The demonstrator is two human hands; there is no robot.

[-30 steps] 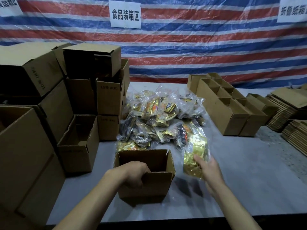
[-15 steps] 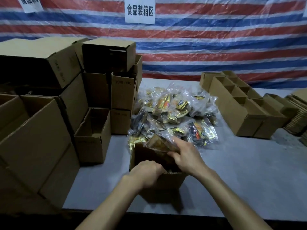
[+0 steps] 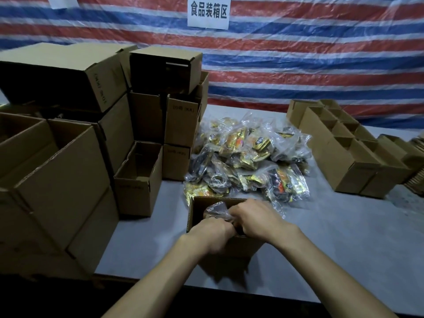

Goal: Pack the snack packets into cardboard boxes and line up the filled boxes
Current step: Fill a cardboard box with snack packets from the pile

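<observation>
- Crinkled clear plastic, glossy and bunched, wraps the snack packet (image 3: 216,210) at lower centre of the frame. The right hand (image 3: 254,220) grasps it from above, fingers curled down into the wrapping.
- That packet sits partly inside the cardboard box (image 3: 192,216). Its rumpled top pokes just above the rim, immediately left of the right knuckles.
- At the near rim of the same box, the left hand (image 3: 212,232) is clenched over the wall, knuckles up. It grips the cardboard with its fingertips hidden inside, and it touches the right hand.
- Both bare forearms rise from the bottom edge of the frame and converge on the box, and the right wrist bends downward.
- Plain brown and corrugated, the box is rectangular with an open top. It stands upright on the matte grey table (image 3: 344,249).
- Just behind its far wall, at centre frame, lies the pile of snack packets (image 3: 247,161). These are shiny clear bags holding gold, orange and dark foil pieces, heaped loosely.
- Right of the pile, a row of open boxes (image 3: 344,161) stands side by side, running back toward the wall.
- Flat cardboard sheets (image 3: 416,180) lie stacked at the far right edge.
- Left of the pile, stacked boxes (image 3: 181,120) rise in a column, some turned on their sides, with faint print on their faces.
- One small open box (image 3: 137,180) stands upright at the foot of that column.
- Large cartons (image 3: 57,171) fill the lower left of the frame.
- Across the top hangs a striped tarp (image 3: 298,53) in red, white and blue, with a woven sheen.
- At top centre, a white paper sign (image 3: 208,11) with dark characters is fixed to the tarp.
</observation>
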